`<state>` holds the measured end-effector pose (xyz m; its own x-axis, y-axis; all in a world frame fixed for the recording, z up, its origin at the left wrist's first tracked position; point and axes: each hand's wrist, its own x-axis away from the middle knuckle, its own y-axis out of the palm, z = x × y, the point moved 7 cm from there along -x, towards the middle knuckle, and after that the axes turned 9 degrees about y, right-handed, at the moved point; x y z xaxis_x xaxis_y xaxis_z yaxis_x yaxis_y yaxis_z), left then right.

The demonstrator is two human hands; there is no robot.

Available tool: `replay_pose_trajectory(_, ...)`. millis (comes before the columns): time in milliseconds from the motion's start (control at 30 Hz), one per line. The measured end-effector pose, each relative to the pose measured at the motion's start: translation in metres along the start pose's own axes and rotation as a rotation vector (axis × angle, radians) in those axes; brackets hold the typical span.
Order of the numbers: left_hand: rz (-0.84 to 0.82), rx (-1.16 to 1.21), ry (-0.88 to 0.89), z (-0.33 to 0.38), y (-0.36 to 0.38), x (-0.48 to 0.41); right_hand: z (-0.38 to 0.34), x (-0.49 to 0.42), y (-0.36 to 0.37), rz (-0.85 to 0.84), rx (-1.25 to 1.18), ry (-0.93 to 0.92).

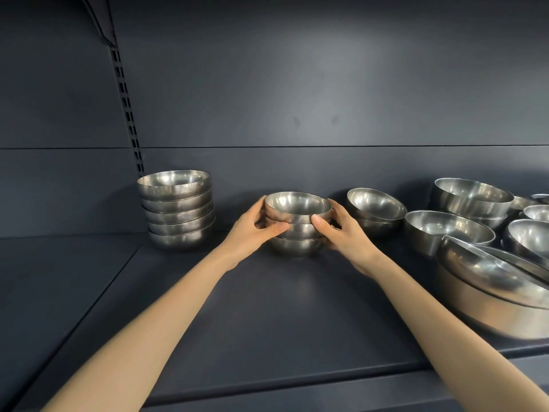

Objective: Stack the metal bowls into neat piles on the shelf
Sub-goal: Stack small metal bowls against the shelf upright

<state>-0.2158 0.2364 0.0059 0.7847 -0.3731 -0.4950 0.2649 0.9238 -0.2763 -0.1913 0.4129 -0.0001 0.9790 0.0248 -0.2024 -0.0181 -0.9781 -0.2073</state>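
A short pile of three metal bowls (pixel 297 217) stands on the dark shelf (pixel 267 307), near its back wall. My left hand (pixel 252 228) clasps the pile's left side, thumb across the front. My right hand (pixel 341 230) clasps its right side the same way. To the left stands a taller, neat stack of several bowls (pixel 177 208). Just right of my hands, two tilted nested bowls (pixel 375 211) lean on the shelf.
Loose bowls crowd the shelf's right end: a medium bowl (pixel 445 230), a bowl pile behind it (pixel 472 200), large nested bowls (pixel 490 286) at the front right, smaller ones (pixel 531 236) at the edge. A slotted upright (pixel 127 105) runs up the back wall.
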Motion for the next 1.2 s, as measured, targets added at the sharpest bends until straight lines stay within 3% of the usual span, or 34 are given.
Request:
replay_pose_trajectory(167,-0.026,0.065,-0.032,-0.001,0.002,0.001,0.005,0.001,0.003,-0.092,0.006,0.052)
replay_pose_trajectory(400,-0.040,0.074,-0.065,0.001,0.001,0.001,0.003,0.003,-0.001,-0.032,0.026,0.024)
replay_pose_trajectory(567,-0.033,0.055,-0.086,0.004,0.000,0.003,0.004,0.003,-0.001,-0.080,-0.043,0.056)
replay_pose_trajectory(1033,0.161,0.068,-0.108,0.020,0.002,0.019,0.001,0.003,0.009,-0.211,-0.158,0.052)
replay_pose_trajectory(1200,0.232,0.036,-0.068,0.044,-0.013,0.027,-0.022,0.007,0.014,-0.153,-0.214,-0.047)
